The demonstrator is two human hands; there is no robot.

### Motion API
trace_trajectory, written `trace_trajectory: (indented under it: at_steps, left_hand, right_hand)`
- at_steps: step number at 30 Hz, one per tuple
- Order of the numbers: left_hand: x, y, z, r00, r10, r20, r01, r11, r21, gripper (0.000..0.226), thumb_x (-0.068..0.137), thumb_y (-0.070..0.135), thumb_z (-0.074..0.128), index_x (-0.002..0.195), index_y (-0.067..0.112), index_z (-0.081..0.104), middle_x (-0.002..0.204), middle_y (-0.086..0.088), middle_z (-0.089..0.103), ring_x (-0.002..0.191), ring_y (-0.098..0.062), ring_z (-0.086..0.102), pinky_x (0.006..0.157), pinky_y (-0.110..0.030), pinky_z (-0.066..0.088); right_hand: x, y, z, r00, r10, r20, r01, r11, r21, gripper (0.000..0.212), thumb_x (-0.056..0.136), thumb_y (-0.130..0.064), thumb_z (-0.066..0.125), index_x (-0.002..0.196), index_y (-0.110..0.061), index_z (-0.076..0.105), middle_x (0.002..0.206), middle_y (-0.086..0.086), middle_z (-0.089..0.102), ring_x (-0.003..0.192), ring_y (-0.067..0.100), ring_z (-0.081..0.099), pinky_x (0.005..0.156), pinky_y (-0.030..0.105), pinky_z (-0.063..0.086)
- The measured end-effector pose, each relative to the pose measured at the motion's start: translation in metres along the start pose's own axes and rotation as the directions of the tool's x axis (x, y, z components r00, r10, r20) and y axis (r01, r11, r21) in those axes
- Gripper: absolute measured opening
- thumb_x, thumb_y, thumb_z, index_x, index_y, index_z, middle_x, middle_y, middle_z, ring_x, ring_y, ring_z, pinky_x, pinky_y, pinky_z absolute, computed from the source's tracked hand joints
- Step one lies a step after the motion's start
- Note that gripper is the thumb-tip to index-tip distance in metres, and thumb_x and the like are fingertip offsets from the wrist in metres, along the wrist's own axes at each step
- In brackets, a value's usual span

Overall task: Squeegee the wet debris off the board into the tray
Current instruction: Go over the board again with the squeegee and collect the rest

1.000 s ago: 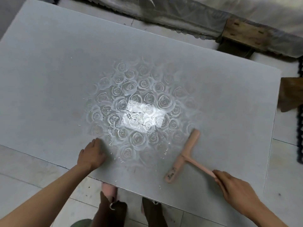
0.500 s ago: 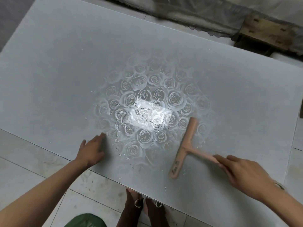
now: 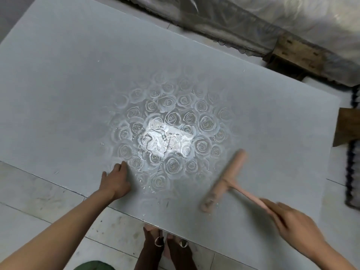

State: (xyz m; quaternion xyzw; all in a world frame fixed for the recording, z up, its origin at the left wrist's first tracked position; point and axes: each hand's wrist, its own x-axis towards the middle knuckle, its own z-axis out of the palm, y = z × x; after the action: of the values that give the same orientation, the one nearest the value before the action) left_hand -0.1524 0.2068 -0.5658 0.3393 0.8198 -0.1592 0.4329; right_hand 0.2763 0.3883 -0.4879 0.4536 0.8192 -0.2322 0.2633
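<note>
A large grey board (image 3: 74,78) with a rose pattern lies flat on the floor. Its middle shines with water and bits of wet debris (image 3: 155,141). My right hand (image 3: 292,225) grips the handle of a pink T-shaped squeegee (image 3: 224,182). The blade rests on the board to the right of the wet patch, blurred by motion. My left hand (image 3: 116,180) rests on the board near its front edge, fingers curled under, left of the wet patch. No tray is in view.
White floor tiles (image 3: 48,201) run along the front edge, where my feet (image 3: 167,248) stand. A plastic-covered bundle (image 3: 272,26) and a wooden block (image 3: 298,53) lie beyond the far edge. A brown piece (image 3: 348,125) and a dark scalloped mat (image 3: 352,172) sit at the right.
The squeegee has shifted slightly across the board beside the wet patch and is now blurred. My left hand has stayed on the board near the front edge.
</note>
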Motion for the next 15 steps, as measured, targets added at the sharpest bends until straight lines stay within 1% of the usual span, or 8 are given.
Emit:
trace_trajectory:
  at_steps: [1,3,5,7,10,13,15]
  left_hand:
    - [-0.003,0.004,-0.002,1.000,-0.007,-0.011,0.007,1.000,-0.008,0.072,0.089,0.013,0.042,0.150,0.007,0.005,0.154,-0.011,0.020,0.137,-0.028,0.034,0.117,-0.045,0.011]
    - [-0.009,0.011,-0.006,0.998,0.008,-0.067,-0.009,1.000,-0.003,0.066,0.090,0.014,0.043,0.148,0.006,0.013,0.154,-0.011,0.019,0.142,-0.026,0.024,0.118,-0.047,0.010]
    - [-0.016,0.019,-0.008,0.988,0.068,-0.140,-0.062,0.997,0.044,0.059,0.089,0.016,0.045,0.142,0.006,0.023,0.151,-0.010,0.022,0.142,-0.025,0.021,0.116,-0.046,0.013]
    - [-0.018,0.025,-0.009,0.975,0.124,-0.185,-0.111,0.991,0.079,0.056,0.088,0.017,0.046,0.139,0.008,0.026,0.151,-0.010,0.022,0.141,-0.025,0.020,0.115,-0.046,0.015]
    - [-0.018,0.039,-0.004,0.965,0.184,-0.185,-0.164,0.979,0.118,0.062,0.088,0.014,0.045,0.144,0.006,0.021,0.154,-0.010,0.017,0.143,-0.025,0.018,0.117,-0.047,0.012]
    - [-0.020,0.051,-0.001,0.972,0.197,-0.126,-0.177,0.972,0.157,0.068,0.090,0.016,0.044,0.150,0.007,0.011,0.159,-0.011,0.007,0.147,-0.024,0.008,0.118,-0.045,0.004]
    - [-0.020,0.058,0.000,0.971,0.217,-0.102,-0.197,0.965,0.175,0.067,0.091,0.017,0.042,0.150,0.007,0.012,0.160,-0.011,0.005,0.148,-0.024,0.007,0.118,-0.045,0.004]
  right_hand:
    - [-0.020,0.017,0.003,0.997,0.078,-0.002,-0.078,0.996,0.039,0.037,0.096,-0.039,0.042,0.129,-0.055,0.042,0.095,-0.022,0.056,0.092,0.009,0.062,0.071,0.027,0.048]
    - [-0.050,0.044,0.012,0.985,0.173,-0.009,-0.173,0.984,0.051,0.035,0.094,-0.039,0.049,0.126,-0.051,0.050,0.096,-0.020,0.060,0.091,0.011,0.064,0.073,0.029,0.050]
    - [-0.067,0.052,0.025,0.980,0.194,0.043,-0.194,0.981,0.000,0.036,0.094,-0.041,0.047,0.128,-0.053,0.047,0.099,-0.020,0.060,0.094,0.008,0.064,0.075,0.026,0.050]
    - [-0.056,0.035,0.041,0.982,0.173,0.071,-0.174,0.985,0.016,0.038,0.097,-0.039,0.042,0.133,-0.052,0.041,0.107,-0.019,0.059,0.099,0.007,0.062,0.077,0.024,0.048]
    - [-0.012,-0.018,0.059,0.996,0.086,0.024,-0.089,0.988,0.123,0.041,0.100,-0.033,0.039,0.139,-0.045,0.039,0.117,-0.011,0.060,0.108,0.014,0.058,0.081,0.030,0.046]
    - [0.030,-0.069,0.058,1.000,-0.003,-0.015,0.005,0.991,0.132,0.039,0.101,-0.035,0.032,0.138,-0.043,0.039,0.110,-0.005,0.060,0.101,0.020,0.058,0.076,0.032,0.045]
    - [0.031,-0.066,0.050,0.999,-0.027,-0.046,0.032,0.993,0.110,0.038,0.100,-0.038,0.030,0.137,-0.045,0.039,0.104,-0.006,0.059,0.096,0.021,0.059,0.073,0.033,0.045]
